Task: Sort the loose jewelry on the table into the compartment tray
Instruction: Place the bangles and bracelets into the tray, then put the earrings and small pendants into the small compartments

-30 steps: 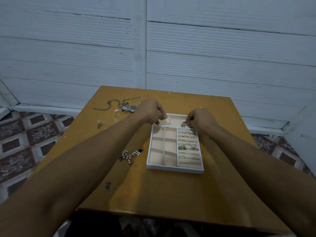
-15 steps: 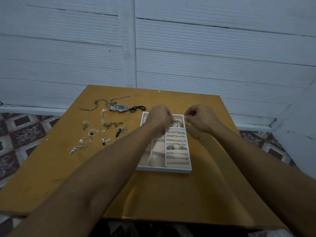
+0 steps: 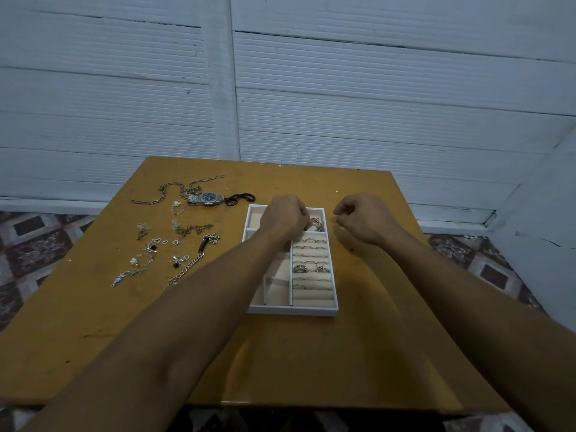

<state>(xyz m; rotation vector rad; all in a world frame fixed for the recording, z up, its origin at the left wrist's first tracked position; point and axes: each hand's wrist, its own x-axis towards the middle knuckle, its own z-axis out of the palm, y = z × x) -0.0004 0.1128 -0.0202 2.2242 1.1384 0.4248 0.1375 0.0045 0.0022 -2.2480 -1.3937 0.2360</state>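
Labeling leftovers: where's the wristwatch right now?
Head view: wristwatch lies far left on the table, between the long chain and black cord, left of the tray.

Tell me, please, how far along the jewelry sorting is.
Done: rings sit in the tray's right-hand slots, bangles lie in its far compartment. In hand: the left hand is over those bangles; its grip is hidden. Left: the watch, chains and small pieces lie loose on the table.

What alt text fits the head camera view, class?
A person's left hand hovers over the far end of a white tray holding rings, the right hand curled just beside it. Loose chains and a watch lie left on the table.
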